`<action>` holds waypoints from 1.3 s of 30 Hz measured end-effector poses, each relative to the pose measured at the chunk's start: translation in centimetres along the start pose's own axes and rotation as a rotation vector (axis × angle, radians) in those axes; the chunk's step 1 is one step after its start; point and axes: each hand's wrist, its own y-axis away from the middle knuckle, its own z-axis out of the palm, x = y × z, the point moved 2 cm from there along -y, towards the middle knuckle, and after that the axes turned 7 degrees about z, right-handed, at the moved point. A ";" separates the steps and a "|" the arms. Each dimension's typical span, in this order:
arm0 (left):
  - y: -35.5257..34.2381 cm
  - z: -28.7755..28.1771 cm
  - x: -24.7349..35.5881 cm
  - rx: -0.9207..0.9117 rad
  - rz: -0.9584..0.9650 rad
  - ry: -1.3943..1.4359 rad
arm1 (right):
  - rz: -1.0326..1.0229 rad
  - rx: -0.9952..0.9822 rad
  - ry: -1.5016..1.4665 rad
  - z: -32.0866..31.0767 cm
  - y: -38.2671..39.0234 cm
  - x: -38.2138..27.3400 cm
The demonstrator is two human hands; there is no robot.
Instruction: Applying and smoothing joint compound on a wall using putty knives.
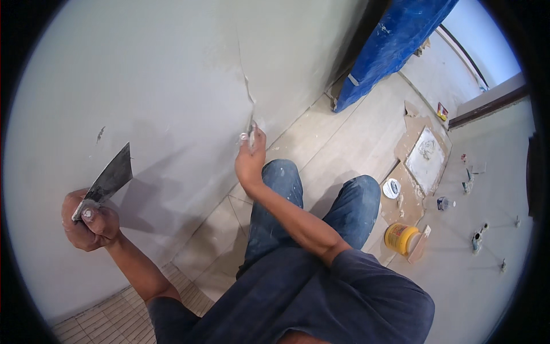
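My left hand (91, 223) is wrapped round a putty knife (112, 178), its wide dark blade pointing up and right in front of the pale wall (177, 74). White filler is smeared on the fingers. My right hand (251, 152) reaches to the wall, its fingertips pinched at the lower end of a long crack (246, 83). Along the crack a thin pale edge stands off the surface. Whatever sits between those right fingers is too small to make out. A small dark gouge (101, 135) marks the wall above my left hand.
My knees face the wall over a tiled floor (309, 135). To the right, a yellow tub (401, 238), a round white lid (392, 188) and a white board with filler (427, 160) rest by cardboard (404, 200). Blue plastic sheeting (389, 46) hangs beyond; pipe fittings (476, 241) protrude from the right wall.
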 end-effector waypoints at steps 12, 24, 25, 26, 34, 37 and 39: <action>-0.6 0.2 0.2 -0.029 0.054 -0.046 | 0.864 -0.012 -0.329 -4.4 -6.1 8.4; 0.4 -0.4 -0.6 -0.085 0.036 -0.023 | 0.897 -0.189 -0.199 -7.8 -0.1 14.6; 0.4 -0.4 -0.7 -0.113 0.056 0.006 | 0.893 -0.130 -0.364 -8.0 -2.6 14.7; 0.3 -0.3 -0.7 -0.105 0.068 0.006 | 1.017 -0.085 -0.322 -7.7 -5.4 14.6; -0.7 0.2 0.1 -0.045 0.128 -0.006 | 0.837 -0.089 -0.334 -4.5 -9.5 -0.4; -1.0 0.0 0.4 0.002 0.116 0.034 | 0.709 -0.127 -0.348 -3.1 -9.1 -9.5; -1.2 0.0 0.5 -0.019 0.146 0.097 | 0.545 -0.279 -0.401 -2.1 -8.7 -15.5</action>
